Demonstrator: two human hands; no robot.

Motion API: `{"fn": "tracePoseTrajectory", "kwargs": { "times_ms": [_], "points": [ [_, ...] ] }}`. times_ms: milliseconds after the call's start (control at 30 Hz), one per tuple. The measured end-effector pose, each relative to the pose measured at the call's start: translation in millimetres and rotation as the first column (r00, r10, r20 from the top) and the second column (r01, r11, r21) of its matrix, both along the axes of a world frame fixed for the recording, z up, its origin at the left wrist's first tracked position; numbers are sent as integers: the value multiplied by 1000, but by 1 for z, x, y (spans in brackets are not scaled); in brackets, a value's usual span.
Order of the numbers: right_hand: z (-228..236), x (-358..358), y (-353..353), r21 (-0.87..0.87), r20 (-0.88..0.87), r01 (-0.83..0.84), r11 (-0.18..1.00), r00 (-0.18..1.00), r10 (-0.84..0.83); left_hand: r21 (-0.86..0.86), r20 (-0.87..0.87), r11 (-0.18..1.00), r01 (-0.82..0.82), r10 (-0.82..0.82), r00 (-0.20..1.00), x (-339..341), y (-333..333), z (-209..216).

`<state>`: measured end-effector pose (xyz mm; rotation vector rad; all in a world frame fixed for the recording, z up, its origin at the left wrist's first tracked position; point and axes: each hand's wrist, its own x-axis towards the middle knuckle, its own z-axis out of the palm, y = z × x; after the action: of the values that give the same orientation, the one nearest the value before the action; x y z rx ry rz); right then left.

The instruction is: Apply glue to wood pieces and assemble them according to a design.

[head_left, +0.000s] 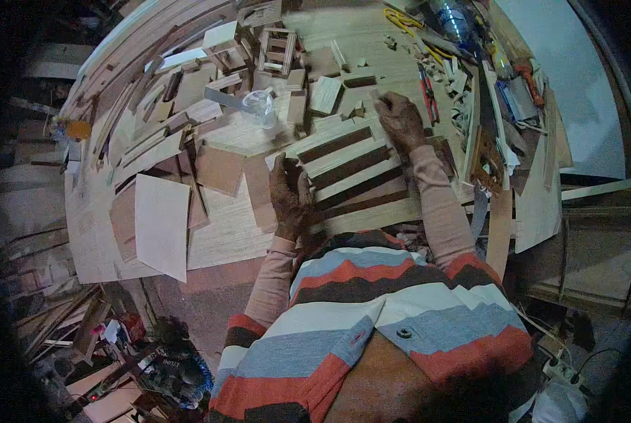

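Between my two hands, a pale wooden frame with several slats (358, 180) lies tilted at the table's near side, dark gaps showing between its slats. My left hand (290, 197) is closed around its left end, thumb and fingers on the edge. At the far right corner of the frame is my right hand (401, 123), its fingers curled down against the wood; the fingertips are partly hidden. Small wood offcuts (360, 81) lie just beyond the frame. A pale flat block (326, 95) rests near them.
A clear plastic cup (259, 107), a small ladder-like wooden frame (276, 53) and many wood strips cover the far left. A white panel (161, 227) lies front left. Rightward are red-and-black pliers (428, 95), a handsaw (486, 166), a plastic bottle (451, 22) and a yellow cable (402, 21).
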<state>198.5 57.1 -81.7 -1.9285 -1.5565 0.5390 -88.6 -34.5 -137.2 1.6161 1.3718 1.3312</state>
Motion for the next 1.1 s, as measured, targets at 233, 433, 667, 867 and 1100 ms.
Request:
{"fn": "tracePoseTrajectory", "kwargs": {
  "times_ms": [233,433,667,867,1100],
  "points": [
    [5,-28,39,-253,264,-39,967,959,108,-57,82,998,7,-2,997,-1,5,5],
    [15,-37,33,-146,284,40,988,959,4,-26,36,1000,15,-15,999,-4,4,6],
    [37,-70,-46,234,0,-173,957,984,178,21,46,999,29,-29,999,-6,7,3],
    [28,-116,-85,299,1,-244,923,967,255,50,-102,999,19,-14,995,-9,8,-2],
    [16,-129,-84,309,109,-289,906,957,268,24,-12,998,51,-51,999,-10,12,-10]
  ]
}}
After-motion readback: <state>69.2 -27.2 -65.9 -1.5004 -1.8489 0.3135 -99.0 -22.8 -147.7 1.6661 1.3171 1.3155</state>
